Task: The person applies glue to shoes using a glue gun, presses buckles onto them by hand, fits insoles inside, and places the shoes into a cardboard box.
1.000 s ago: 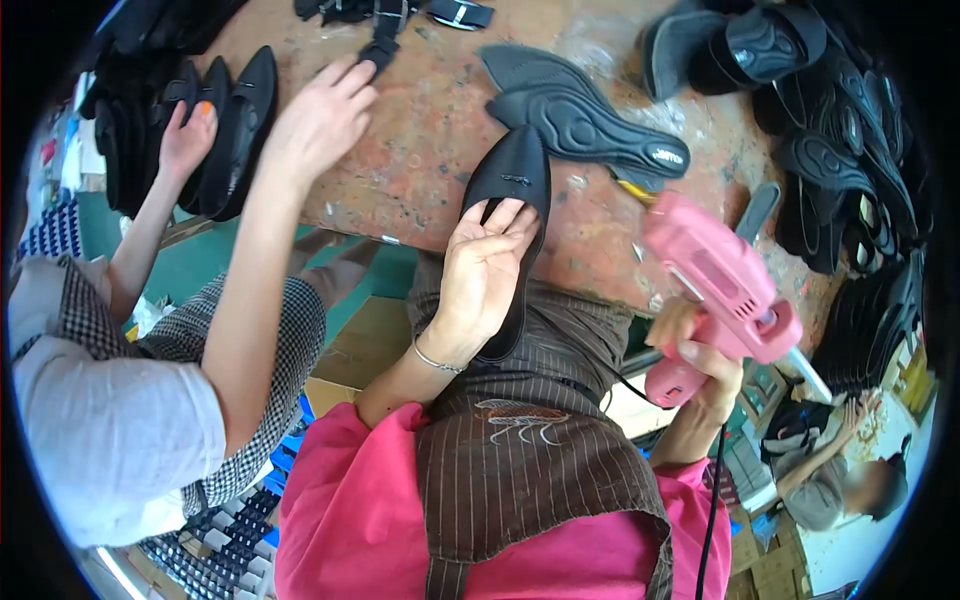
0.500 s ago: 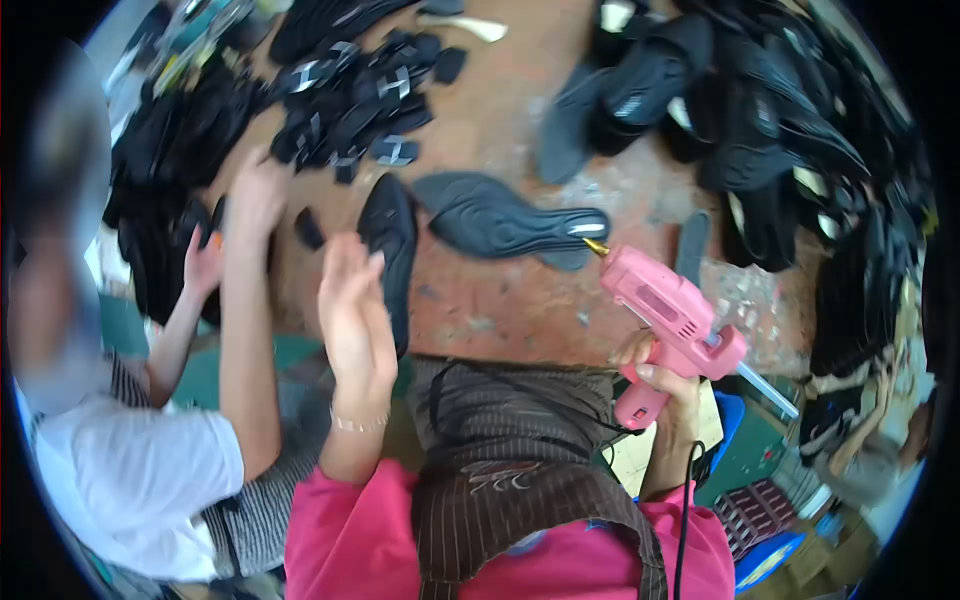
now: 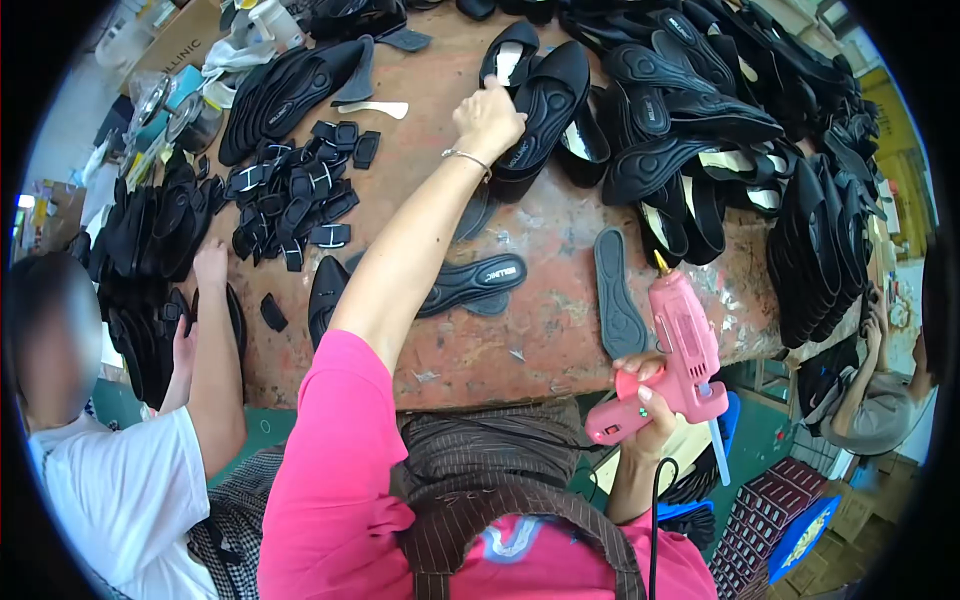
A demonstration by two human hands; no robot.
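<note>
Before you: one worktable (image 3: 475,350), top reddish-brown, scuffed, pale-flecked, brightly lit. Past your near edge, toward both corners: green floor (image 3: 765,430). Off your near right corner: brown cardboard boxes (image 3: 845,520). Beyond your right edge: yellow surface (image 3: 905,120), upright.

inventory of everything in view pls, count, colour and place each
Table: one, brown, centre
Hot glue gun: one, pink, over table's near edge
Glue stick: one, translucent, gun's rear
Loose insoles: several, black and dark grey, table's near half
Insole pile: one, black, table's far left
Buckled straps: many, black, left of table's middle
Shoes: many, black, table's left, right and far side
Cardboard box: one, brown, upper left
Other people: two, white shirt left, grey shirt right
Left grip: one, bare, at far shoes
Right grip: one, bare, around gun's handle
</note>
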